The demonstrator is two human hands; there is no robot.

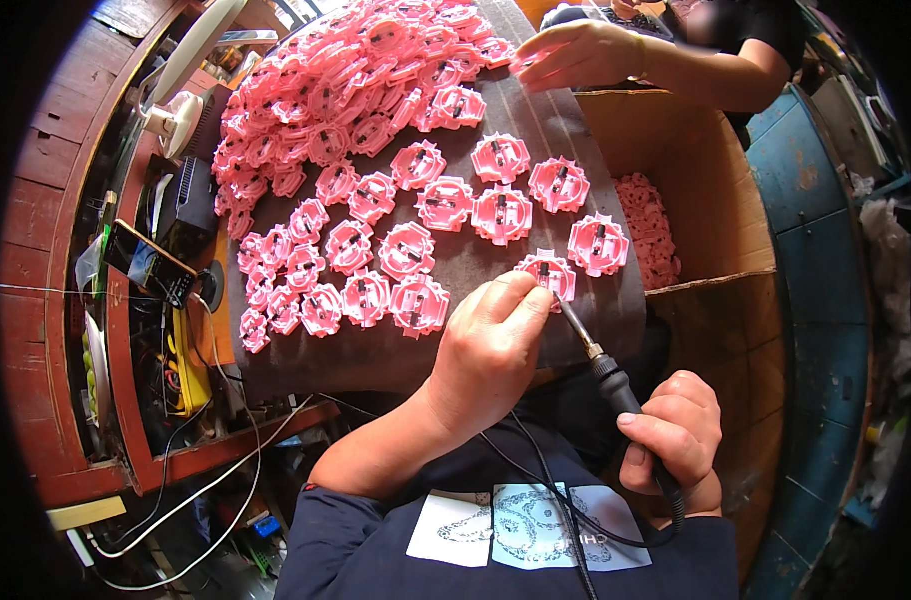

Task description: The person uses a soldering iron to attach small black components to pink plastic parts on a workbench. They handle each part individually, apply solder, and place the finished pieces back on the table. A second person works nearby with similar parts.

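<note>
My right hand (675, 435) is wrapped round the black handle of a soldering iron (610, 380). The metal tip points up and left to the near edge of a round, toothed pink plastic part (548, 272); whether they touch, I cannot tell. My left hand (487, 345) is closed, thumb and forefinger pinched against that part's near left side. Whatever lies between those fingertips is hidden. More pink parts (418, 306), with black and metal pieces in their middles, lie in loose rows on the dark work surface (375, 365).
A large heap of pink parts (345, 80) covers the far left. Another person's hand (575, 55) reaches over the surface's far right. A cardboard box (715, 190) holding pink parts stands right. Left are a phone (147, 262) and cluttered shelves; the iron's black cable (545, 465) crosses my lap.
</note>
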